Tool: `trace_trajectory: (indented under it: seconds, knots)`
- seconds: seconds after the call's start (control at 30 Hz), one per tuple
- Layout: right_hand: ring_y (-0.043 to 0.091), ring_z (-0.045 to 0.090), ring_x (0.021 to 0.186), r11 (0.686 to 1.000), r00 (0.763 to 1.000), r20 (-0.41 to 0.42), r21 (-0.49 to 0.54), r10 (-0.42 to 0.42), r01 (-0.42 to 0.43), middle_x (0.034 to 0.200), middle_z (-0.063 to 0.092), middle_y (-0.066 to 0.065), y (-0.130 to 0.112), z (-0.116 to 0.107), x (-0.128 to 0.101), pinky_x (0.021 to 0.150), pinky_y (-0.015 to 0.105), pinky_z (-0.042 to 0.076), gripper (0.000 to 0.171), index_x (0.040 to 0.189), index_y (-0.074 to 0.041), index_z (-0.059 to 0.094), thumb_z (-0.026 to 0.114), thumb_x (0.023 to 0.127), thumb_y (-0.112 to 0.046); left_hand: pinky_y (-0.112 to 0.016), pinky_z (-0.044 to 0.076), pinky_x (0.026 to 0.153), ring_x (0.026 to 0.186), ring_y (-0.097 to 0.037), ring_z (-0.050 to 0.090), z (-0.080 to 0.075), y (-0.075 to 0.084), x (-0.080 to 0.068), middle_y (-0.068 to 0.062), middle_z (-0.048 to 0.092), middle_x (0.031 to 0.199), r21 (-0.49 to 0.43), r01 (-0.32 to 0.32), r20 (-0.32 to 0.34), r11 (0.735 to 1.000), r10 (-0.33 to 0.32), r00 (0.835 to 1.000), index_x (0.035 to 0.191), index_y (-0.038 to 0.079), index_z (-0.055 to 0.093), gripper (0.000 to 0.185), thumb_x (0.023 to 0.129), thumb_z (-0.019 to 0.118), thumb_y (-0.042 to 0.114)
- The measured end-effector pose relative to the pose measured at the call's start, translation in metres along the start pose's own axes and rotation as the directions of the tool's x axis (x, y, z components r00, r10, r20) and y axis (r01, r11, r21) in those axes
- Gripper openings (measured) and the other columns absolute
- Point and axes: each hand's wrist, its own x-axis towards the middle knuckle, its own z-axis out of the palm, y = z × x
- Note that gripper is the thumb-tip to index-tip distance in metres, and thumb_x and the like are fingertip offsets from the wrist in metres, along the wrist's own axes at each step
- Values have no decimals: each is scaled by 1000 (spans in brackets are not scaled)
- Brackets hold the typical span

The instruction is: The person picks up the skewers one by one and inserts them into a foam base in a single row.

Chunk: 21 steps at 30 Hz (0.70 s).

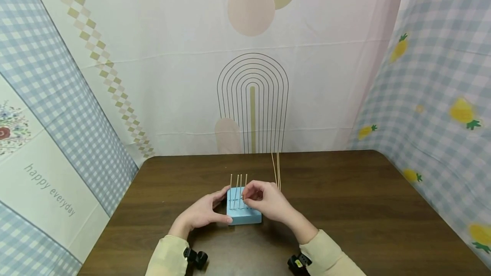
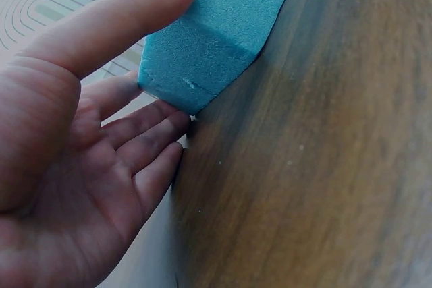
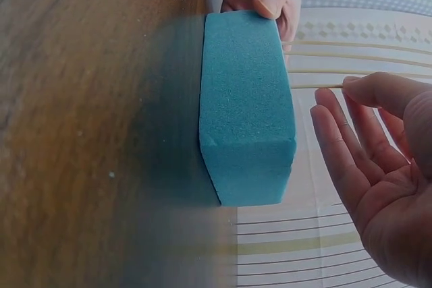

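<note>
A light blue foam block (image 1: 245, 218) sits on the table, with several thin wooden sticks (image 1: 237, 180) standing up from its top. My left hand (image 1: 202, 211) holds the block at its left end, the thumb on the near face and the fingers around the far side, as the left wrist view shows. Above the block's top, my right hand (image 1: 269, 201) pinches one thin stick (image 3: 314, 87) between thumb and index finger. That stick's lower end meets the block's top face in the right wrist view, and the other right fingers are spread loosely.
More loose sticks (image 1: 278, 169) lie on the brown table (image 1: 337, 208) behind the right hand, toward the back edge. A patterned white cloth (image 1: 184, 97) hangs behind the table, with blue checked cloths (image 1: 429, 97) at both sides.
</note>
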Motion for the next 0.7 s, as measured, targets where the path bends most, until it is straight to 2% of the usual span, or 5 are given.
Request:
trace_trajectory:
  seconds: [0.3, 0.7]
  knots:
    - [12, 71, 87, 1000, 1000, -23, 25, 6, -5, 96, 74, -5, 2, 6, 0, 78, 28, 61, 14, 98, -13, 73, 80, 94, -2, -55, 32, 123, 154, -30, 40, 0, 1, 0, -12, 37, 171, -3, -12, -4, 1000, 12, 1000, 170, 9, 30, 105, 89, 90, 36]
    - [10, 70, 86, 999, 999, -4, -15, 34, -34, 96, 72, -5, -1, 6, -2, 77, 27, 60, 15, 99, -15, 70, 78, 95, -3, -54, 33, 123, 154, -30, 39, 0, -2, 0, -11, 38, 170, 4, -1, -2, 1000, 1, 1000, 170, 9, 29, 106, 88, 90, 40]
